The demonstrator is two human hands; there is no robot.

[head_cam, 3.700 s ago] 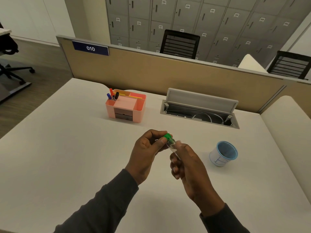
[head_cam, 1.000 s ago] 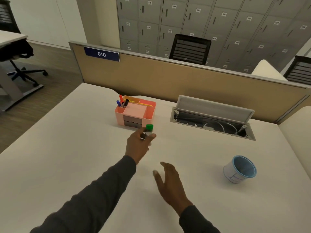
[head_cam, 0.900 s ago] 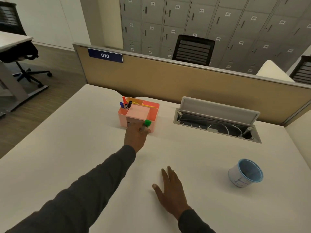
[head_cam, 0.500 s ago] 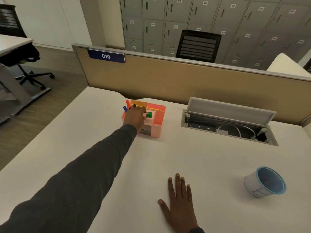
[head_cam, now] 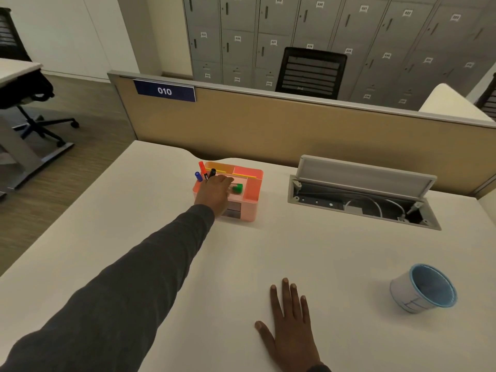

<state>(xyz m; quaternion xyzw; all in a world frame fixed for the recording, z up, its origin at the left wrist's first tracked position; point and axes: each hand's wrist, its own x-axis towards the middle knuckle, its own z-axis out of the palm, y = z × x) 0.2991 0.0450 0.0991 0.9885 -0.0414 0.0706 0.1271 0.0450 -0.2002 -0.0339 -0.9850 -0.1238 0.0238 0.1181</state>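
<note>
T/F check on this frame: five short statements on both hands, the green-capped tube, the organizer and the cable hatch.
1. The left hand holds the green-capped tube over the pink organizer. True.
2. The right hand has its grip on the paper cup. False: it lies flat on the table, fingers straight, apart from the cup.
3. Blue, red and black pens stand in the organizer's far left corner. True.
4. The cable hatch lid is shut. False: it is raised, and cables show inside.
5. The partition sign reads 012. False: it reads 010.
</note>
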